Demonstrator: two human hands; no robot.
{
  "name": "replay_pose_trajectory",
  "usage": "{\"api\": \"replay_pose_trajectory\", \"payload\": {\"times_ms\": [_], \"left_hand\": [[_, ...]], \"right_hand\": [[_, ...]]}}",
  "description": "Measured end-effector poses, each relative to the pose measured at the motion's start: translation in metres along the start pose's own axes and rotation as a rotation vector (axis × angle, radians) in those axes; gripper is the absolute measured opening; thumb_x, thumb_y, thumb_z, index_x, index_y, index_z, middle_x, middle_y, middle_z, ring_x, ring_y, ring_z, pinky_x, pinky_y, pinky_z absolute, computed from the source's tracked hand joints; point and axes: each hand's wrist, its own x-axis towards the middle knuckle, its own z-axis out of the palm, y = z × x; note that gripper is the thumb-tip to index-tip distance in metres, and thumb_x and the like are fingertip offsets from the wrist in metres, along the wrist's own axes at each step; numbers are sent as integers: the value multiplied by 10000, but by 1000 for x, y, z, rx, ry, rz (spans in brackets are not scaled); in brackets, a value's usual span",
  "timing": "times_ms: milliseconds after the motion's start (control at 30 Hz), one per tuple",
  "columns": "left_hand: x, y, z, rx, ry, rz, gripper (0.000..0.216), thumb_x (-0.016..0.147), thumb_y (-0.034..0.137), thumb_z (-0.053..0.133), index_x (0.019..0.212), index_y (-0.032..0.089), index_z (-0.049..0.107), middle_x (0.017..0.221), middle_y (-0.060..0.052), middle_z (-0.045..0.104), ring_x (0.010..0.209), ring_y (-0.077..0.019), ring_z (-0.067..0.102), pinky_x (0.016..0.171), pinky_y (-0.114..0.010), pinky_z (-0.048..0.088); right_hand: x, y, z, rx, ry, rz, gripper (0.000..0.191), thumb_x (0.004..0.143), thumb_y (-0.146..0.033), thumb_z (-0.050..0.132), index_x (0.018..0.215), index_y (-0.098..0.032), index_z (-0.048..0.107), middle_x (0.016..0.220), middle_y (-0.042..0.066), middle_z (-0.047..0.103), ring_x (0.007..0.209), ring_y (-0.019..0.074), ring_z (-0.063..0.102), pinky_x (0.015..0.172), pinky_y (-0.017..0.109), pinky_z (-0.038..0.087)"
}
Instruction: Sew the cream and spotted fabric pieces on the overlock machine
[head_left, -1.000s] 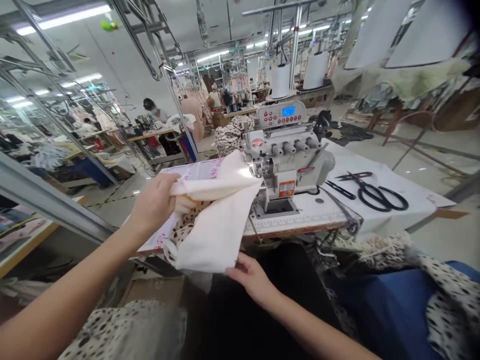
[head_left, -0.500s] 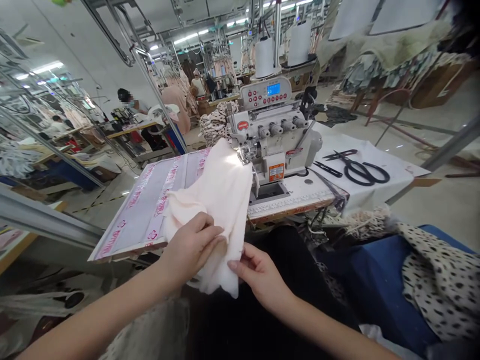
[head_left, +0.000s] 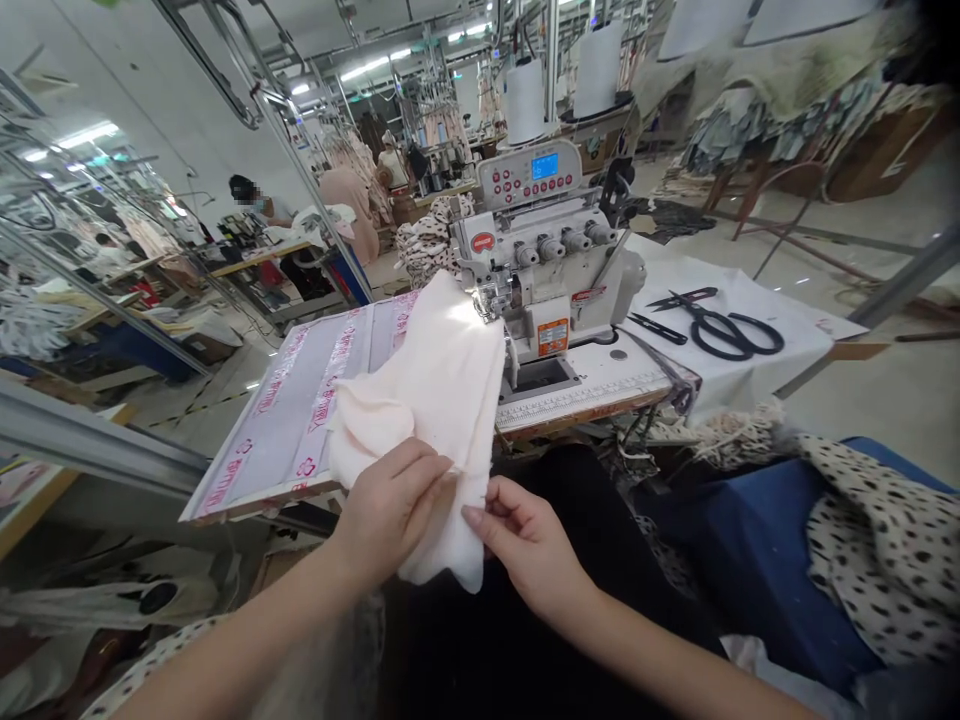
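Observation:
A cream fabric piece (head_left: 439, 380) lies over the front edge of the sewing table (head_left: 292, 420), its far end under the needle area of a white overlock machine (head_left: 547, 270). My left hand (head_left: 390, 510) is closed on the fabric's lower part, fingers pinching it from above. My right hand (head_left: 525, 545) pinches the fabric's lower right edge between thumb and fingers. Both hands are just in front of the table, below the machine.
Black scissors (head_left: 724, 330) and a small snipper (head_left: 656, 330) lie on white cloth to the right of the machine. Spotted fabric (head_left: 870, 540) drapes over a blue bin at the right. Other workers sit at stations far left. Metal rails run along the left.
My left hand came down from the fabric's upper left to its lower part. The fabric now lies flatter on the table, and the spotted side no longer shows.

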Motion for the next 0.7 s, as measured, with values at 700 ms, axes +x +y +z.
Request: {"api": "replay_pose_trajectory", "payload": {"times_ms": [700], "left_hand": [[7, 32, 10, -204, 83, 5, 178, 778, 81, 538, 926, 136, 620, 723, -27, 565, 649, -77, 543, 571, -163, 448]], "right_hand": [[0, -11, -12, -380, 106, -190, 114, 800, -226, 505, 750, -151, 575, 663, 5, 566, 592, 112, 515, 543, 204, 423]]}}
